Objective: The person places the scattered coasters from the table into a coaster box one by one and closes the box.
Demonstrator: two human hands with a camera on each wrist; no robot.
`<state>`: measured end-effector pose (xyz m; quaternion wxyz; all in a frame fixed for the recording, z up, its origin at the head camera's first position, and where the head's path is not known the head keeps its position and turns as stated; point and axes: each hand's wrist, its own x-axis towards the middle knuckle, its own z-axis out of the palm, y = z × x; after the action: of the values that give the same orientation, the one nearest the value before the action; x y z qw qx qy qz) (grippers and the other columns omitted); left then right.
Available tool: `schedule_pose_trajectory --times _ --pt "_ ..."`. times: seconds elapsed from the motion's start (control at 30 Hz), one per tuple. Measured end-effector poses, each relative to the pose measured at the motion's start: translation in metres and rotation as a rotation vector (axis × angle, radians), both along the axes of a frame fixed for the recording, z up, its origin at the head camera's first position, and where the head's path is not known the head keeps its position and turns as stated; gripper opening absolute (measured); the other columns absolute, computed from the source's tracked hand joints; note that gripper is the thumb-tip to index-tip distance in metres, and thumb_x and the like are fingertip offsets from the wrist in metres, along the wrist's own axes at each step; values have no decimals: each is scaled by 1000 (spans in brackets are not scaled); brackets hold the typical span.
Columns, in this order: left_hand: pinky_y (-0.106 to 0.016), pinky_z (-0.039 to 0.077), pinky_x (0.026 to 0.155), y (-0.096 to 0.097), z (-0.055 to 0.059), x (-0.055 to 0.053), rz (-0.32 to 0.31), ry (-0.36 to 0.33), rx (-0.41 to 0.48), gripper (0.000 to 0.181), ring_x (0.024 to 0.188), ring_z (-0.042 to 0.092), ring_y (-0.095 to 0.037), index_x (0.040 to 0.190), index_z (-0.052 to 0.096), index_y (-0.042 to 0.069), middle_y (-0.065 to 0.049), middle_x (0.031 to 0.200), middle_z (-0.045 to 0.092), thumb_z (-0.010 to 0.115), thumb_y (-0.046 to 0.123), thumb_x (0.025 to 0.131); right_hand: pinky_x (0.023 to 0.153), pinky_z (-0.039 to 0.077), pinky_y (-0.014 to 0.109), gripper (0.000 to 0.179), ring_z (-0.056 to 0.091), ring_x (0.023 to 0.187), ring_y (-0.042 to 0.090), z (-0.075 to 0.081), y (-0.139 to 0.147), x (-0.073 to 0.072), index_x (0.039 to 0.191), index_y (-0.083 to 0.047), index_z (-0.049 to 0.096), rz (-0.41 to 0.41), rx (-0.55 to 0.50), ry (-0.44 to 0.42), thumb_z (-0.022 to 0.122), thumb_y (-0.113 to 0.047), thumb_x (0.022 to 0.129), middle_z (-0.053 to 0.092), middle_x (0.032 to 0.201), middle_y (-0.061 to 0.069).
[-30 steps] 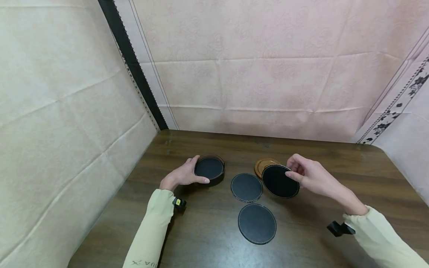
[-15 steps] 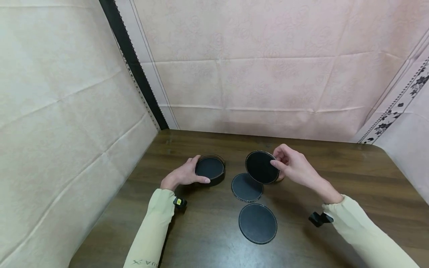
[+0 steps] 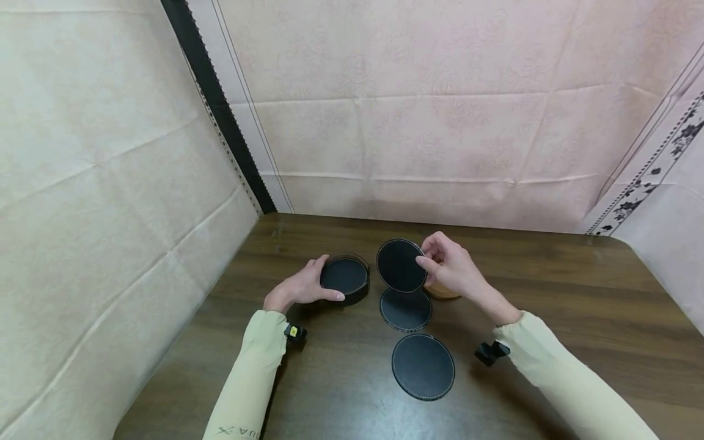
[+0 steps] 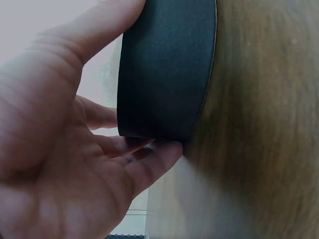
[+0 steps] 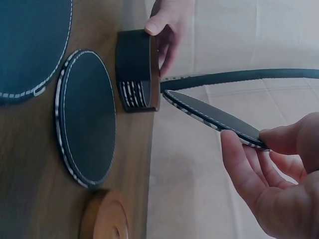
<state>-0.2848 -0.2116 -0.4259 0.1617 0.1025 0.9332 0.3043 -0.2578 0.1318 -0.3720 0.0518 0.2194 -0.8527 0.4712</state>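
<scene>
My left hand (image 3: 297, 288) grips a round black coaster holder (image 4: 164, 69), thumb on the near side and fingers round the far side. In the right wrist view, stacked coaster edges (image 5: 131, 93) show through the slot in its wall. My right hand (image 3: 453, 269) pinches a black stitched coaster (image 3: 399, 265) by its right edge, thumb on top and fingers beneath. That coaster is tilted in the air, just right of the holder. From the right wrist, its far edge overlaps the holder's rim.
Two more black coasters lie flat on the wooden table (image 3: 550, 318): a nearer coaster (image 3: 423, 367) and a farther coaster (image 3: 406, 311). A brown wooden disc (image 3: 443, 292), partly hidden by my right hand, lies beside them. Cloth (image 3: 440, 134) hangs behind the table.
My right hand has carried the pinched coaster left and away from me, from over the wooden disc's near side to beside the holder. My left hand has stayed on the holder.
</scene>
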Motion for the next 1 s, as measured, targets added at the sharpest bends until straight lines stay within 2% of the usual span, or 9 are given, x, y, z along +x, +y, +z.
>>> schedule_pose_trajectory --times 0.13,0.23,0.53,0.73,1.0 --pt "-53 35 112 0 0 1 5 -2 -6 121 133 39 -31 158 11 17 -16 158 23 79 63 70 54 56 34 20 65 57 32 -4 -12 -5 105 -4 53 4 -46 -27 68 -10 92 62 82 17" --pt "-53 35 112 0 1 2 9 1 -19 120 135 39 -31 158 12 17 -16 158 23 78 64 70 54 57 32 21 65 60 32 -5 -21 -8 107 -3 53 3 -89 -58 67 -11 93 62 85 19" --pt "-52 36 111 0 1 0 2 5 -35 119 134 41 -30 158 12 18 -16 157 25 77 66 71 61 57 50 25 64 64 42 -11 -46 -17 114 5 50 -14 -194 -137 63 -5 94 59 89 22" --pt "-51 38 109 0 0 1 1 4 -26 119 131 42 -30 158 12 18 -15 156 26 77 65 71 61 58 48 25 65 61 32 -21 -61 -20 111 -1 52 -11 -257 -150 67 -10 93 58 89 18" --pt "-52 38 109 0 1 1 9 8 -33 118 128 43 -31 158 13 18 -16 155 28 77 65 71 65 56 55 24 65 57 19 -34 -81 -25 109 -1 52 -41 -381 -214 67 -8 92 58 86 11"
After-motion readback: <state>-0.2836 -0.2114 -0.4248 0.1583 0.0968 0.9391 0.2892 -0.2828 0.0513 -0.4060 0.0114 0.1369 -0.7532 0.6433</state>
